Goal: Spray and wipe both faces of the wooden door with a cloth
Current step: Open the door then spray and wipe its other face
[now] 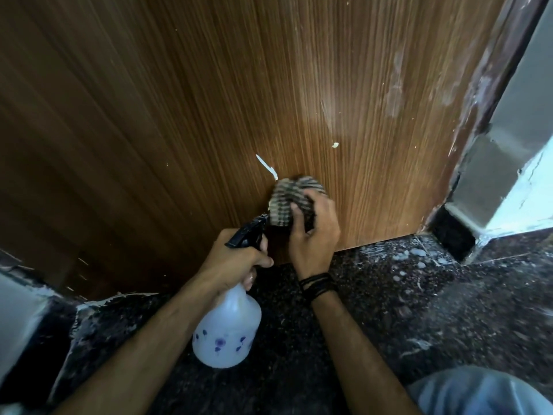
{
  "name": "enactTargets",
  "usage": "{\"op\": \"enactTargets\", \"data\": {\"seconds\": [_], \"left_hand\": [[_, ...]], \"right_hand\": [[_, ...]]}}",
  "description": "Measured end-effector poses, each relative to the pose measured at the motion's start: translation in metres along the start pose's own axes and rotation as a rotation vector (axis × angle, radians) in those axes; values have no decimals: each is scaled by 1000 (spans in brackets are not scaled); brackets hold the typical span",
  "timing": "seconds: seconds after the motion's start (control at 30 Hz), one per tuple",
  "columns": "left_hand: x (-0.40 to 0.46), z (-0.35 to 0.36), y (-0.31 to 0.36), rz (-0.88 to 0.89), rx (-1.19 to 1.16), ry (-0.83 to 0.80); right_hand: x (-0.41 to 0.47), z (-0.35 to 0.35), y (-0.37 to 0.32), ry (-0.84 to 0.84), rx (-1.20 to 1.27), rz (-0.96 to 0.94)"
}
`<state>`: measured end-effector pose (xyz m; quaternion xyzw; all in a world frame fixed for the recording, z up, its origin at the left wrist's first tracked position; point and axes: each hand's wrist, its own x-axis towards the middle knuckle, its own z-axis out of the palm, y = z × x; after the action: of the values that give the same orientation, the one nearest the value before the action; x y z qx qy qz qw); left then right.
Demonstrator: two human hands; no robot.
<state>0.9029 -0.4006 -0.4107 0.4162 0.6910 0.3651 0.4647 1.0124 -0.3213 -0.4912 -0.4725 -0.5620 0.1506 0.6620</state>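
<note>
left arm: reaches forward and up from the lower left, forearm bare.
left hand (236,259): fingers curled tight round a neck, knuckles up.
right arm: stretched straight ahead, dark bands at the wrist.
right hand (314,232): back facing up, fingers bent and gripping, pressed forward, just beside the left hand.

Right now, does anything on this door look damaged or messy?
Yes. The brown wooden door has a white paint-like streak just above the striped grey cloth, a pale blob further right, and whitish smears near its right edge.
</note>
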Motion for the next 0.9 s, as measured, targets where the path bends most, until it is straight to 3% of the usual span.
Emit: {"op": "enactTargets", "data": {"seconds": [0.13, 0.2, 0.33, 0.4, 0.63, 0.8, 0.9], "left_hand": [[3, -2, -2, -10, -21, 35], [3, -5, -4, -12, -24, 37], [1, -5, -5, -6, -10, 6], [2, -2, -4, 1, 1, -2], [2, 13, -4, -14, 24, -27], [12, 25, 3, -24, 74, -75], [21, 36, 10, -17, 101, -104]], "right_hand": [[12, -3, -18, -295, -296, -339], [12, -3, -14, -330, -295, -369], [2, 1, 8, -22, 29, -9], [-3, 4, 15, 107, 76, 108], [-30, 13, 45, 94, 17, 81], [-39, 12, 58, 182, 40, 266], [-20, 6, 53, 209, 22, 170]]}}
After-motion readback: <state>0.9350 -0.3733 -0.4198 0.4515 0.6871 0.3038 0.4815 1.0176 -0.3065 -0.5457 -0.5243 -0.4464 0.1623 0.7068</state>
